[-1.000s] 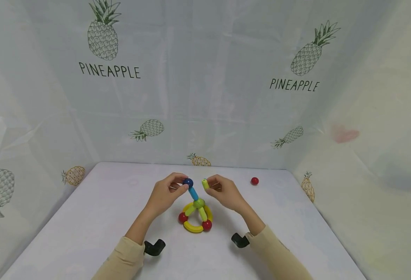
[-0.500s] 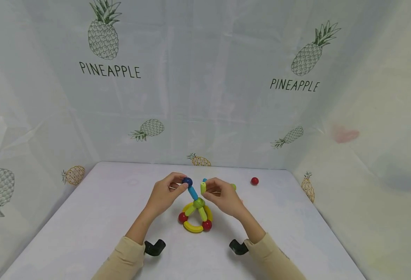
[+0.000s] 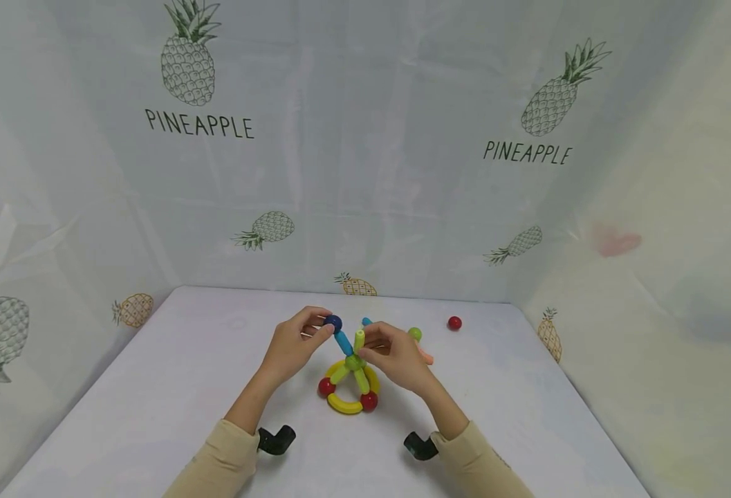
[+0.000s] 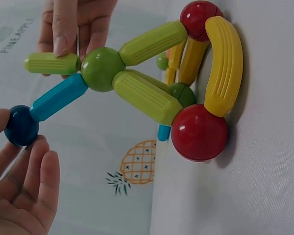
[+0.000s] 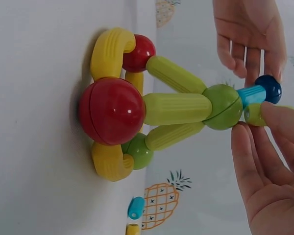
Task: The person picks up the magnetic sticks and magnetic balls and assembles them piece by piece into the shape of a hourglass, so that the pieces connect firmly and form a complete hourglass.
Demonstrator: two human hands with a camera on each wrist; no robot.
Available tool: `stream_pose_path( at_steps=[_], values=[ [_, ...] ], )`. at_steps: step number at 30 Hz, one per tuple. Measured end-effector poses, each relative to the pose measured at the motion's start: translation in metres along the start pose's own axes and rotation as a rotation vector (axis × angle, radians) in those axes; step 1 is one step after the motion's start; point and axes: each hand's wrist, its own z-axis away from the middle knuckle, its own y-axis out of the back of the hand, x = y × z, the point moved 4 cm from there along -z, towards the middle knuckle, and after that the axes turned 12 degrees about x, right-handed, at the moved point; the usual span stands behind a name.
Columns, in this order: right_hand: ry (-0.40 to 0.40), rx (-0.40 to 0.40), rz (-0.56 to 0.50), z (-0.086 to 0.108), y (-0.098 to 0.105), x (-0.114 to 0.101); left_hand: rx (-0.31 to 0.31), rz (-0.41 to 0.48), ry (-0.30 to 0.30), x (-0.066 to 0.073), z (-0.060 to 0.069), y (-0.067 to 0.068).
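Note:
My left hand [image 3: 295, 346] pinches a dark blue ball [image 4: 21, 126] on the outer end of a blue rod [image 4: 60, 97]. That rod's other end meets a green ball [image 4: 103, 69], the top of a standing frame. Three light green rods [image 5: 178, 108] run down from it to red balls [image 5: 111, 111] and another green ball [image 5: 138, 151], joined by curved yellow pieces [image 4: 224, 66]. Between thumb and fingers my right hand [image 3: 398, 354] holds a short light green rod [image 4: 52, 63], its lower end at the top green ball; whether they touch, I cannot tell.
Behind my right hand lie a blue piece [image 3: 366, 321], a green ball [image 3: 415, 333] and an orange piece [image 3: 426, 355]. A red ball [image 3: 455, 323] is farther right on the white table [image 3: 184, 387]. Black wrist-camera mounts [image 3: 276, 440] stick out at both wrists.
My right hand has moved down and slightly left, bringing the light green rod to the top green ball. The left hand stays on the dark blue ball. Pieces behind the right hand have come into view.

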Motion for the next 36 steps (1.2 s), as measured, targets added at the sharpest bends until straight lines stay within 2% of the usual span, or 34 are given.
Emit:
stream_pose_path(
  at_steps=[18,36],
  values=[
    [0.035,0.031,0.047,0.0015,-0.0047,0.0010,-0.007,-0.016,0.042,0.0012,-0.0007,0.0029],
    [0.064,-0.013,0.096,-0.0041,-0.0069,-0.0076,-0.045,-0.005,0.049,-0.0037,-0.0037,0.0066]
  ],
)
